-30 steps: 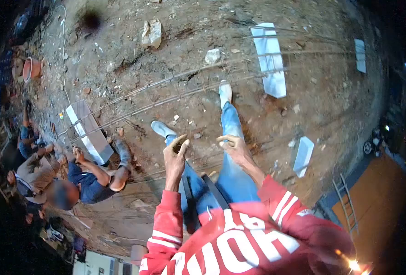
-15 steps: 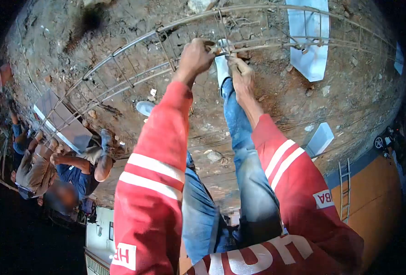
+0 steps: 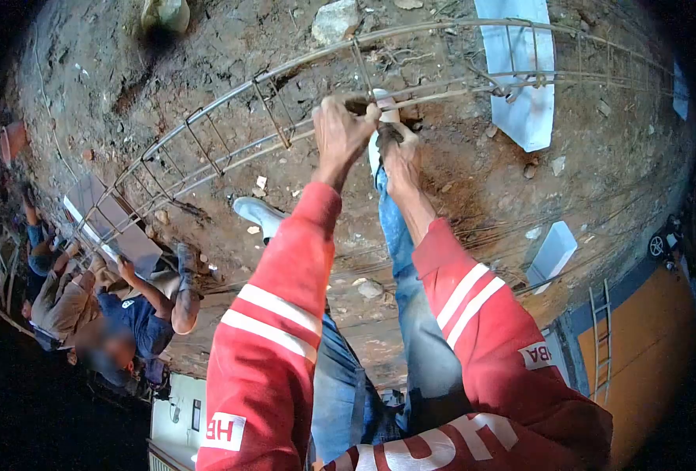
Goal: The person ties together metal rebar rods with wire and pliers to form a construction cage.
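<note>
A long rebar cage [image 3: 263,102] of thin steel bars and cross ties curves across the upper part of the view. My left hand [image 3: 341,135] is closed, with curled fingers at the cage's lower bar. Close beside it, on the near side of that bar, my right hand [image 3: 400,161] is closed too. A small dark gap shows between the hands. Whatever the fingers of either hand pinch is hidden or too small to name. Behind my hands, one white boot [image 3: 386,105] stands under the cage; another pale boot [image 3: 260,213] is on the soil to the left.
White trough-like pieces [image 3: 519,110] lie under the cage and at the right [image 3: 553,255]. At the left, other people [image 3: 140,314] crouch by the cage near a pale panel [image 3: 120,228]. Stones [image 3: 336,22] dot the rough soil. A ladder [image 3: 601,341] leans by an orange wall [image 3: 638,353].
My hands have come lower in the view, and the right hand is more tightly curled and closer to the left. The view has shifted slightly. A worker's arm at the left has moved.
</note>
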{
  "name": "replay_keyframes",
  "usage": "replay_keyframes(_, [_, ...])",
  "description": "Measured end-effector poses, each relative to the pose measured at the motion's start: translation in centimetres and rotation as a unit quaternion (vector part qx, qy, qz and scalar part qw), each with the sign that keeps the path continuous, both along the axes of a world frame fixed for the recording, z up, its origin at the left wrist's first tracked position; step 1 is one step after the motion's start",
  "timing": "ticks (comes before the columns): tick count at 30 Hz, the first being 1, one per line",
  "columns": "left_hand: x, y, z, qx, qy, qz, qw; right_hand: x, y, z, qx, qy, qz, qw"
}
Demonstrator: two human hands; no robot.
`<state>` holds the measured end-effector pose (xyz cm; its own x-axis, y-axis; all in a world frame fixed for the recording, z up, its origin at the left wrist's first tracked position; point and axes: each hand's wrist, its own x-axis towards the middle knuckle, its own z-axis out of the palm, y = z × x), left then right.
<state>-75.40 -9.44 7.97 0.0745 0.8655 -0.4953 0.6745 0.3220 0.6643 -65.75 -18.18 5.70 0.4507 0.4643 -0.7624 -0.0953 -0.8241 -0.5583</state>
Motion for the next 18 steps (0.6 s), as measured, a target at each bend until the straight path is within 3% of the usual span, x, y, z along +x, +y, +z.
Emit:
replay_keyframes(2, [0.9,-1.3,1.1,0.087,0.051,0.013,0.995,0.6,0.3,0.4,-0.001,-0.007,0.033,0.999])
replay_keyframes(3, [1.4,-1.6,0.9,0.055,0.094,0.033,0.993,0.7,0.3,0.7,-0.009,-0.011,0.065,0.998])
replay_keyframes(6, [2.4,-2.7,1.0,0.1,0.089,0.051,0.99,1.4,0.6,1.3,-0.03,-0.037,0.11,0.993])
replay_keyframes(9, [2.6,-4.7,1.4,0.153,0.011,0.134,0.979,2.4,1.1,2.0,-0.044,-0.092,0.181,0.978])
replay_keyframes(12, [3.4,-6.0,1.6,0.124,-0.019,0.202,0.971,4.4,5.2,6.4,-0.033,-0.146,0.38,0.913])
replay_keyframes(13, [3.7,-6.2,1.7,0.106,-0.018,0.216,0.97,4.9,6.3,6.9,-0.032,-0.147,0.383,0.912])
replay_keyframes(15, [4.2,-6.2,1.7,0.088,-0.017,0.234,0.968,5.9,8.3,6.4,0.042,-0.216,0.544,0.809])
replay_keyframes(18, [4.9,-6.3,0.9,0.1,0.021,0.267,0.958,6.8,11.0,4.6,0.098,-0.181,0.599,0.774])
